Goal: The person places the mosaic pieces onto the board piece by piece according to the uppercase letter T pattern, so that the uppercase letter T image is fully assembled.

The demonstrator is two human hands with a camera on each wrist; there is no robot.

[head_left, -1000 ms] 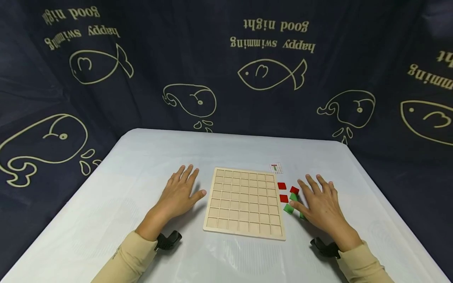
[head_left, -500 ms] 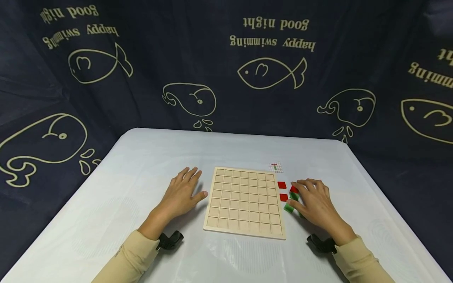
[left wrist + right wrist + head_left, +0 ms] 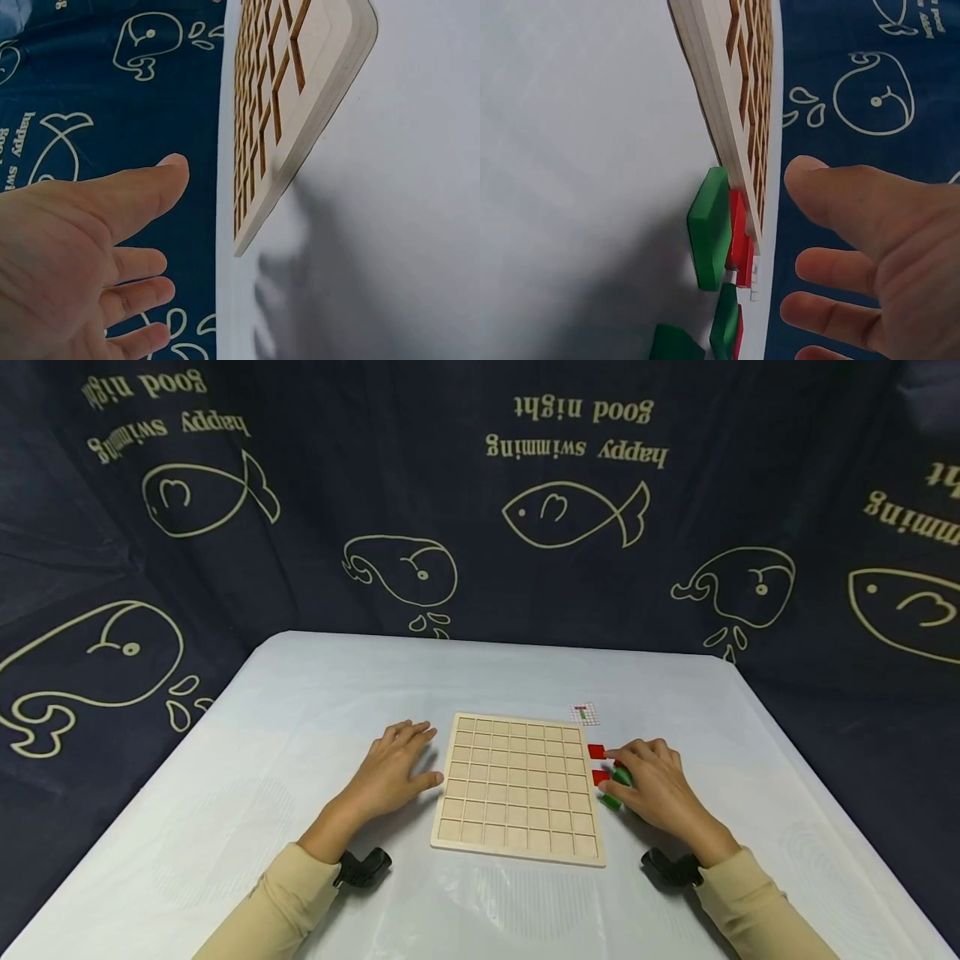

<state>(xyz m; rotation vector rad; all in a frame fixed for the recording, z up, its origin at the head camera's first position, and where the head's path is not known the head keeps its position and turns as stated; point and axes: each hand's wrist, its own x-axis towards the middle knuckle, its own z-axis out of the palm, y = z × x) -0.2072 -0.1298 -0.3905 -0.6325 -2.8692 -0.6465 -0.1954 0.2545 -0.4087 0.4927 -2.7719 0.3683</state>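
Observation:
A light wooden grid board (image 3: 517, 789) lies between the two hands. My left hand (image 3: 386, 772) hovers by the board's left edge with its thumb apart from the fingers, holding nothing. Right of the board, my right hand (image 3: 656, 785) hangs over the loose square tiles, its thumb and fingers apart and its grasp empty. Two red tiles (image 3: 596, 752) lie along the board's right edge, near its fingertips. Green tiles (image 3: 711, 229) lie beside them in the right wrist view, one touching or almost touching the board. The right hand partly hides the others in the head view.
A small printed pattern card (image 3: 583, 714) with a red and green T shape lies beyond the board's far right corner. The white table (image 3: 360, 681) ends at a dark blue curtain (image 3: 480, 585). A black wrist camera (image 3: 363, 868) sits on the left wrist.
My right hand has moved left over the tiles, its fingers bending from spread to gently curved. My left hand has shifted slightly right toward the board. The board and the red tiles beside it stay put.

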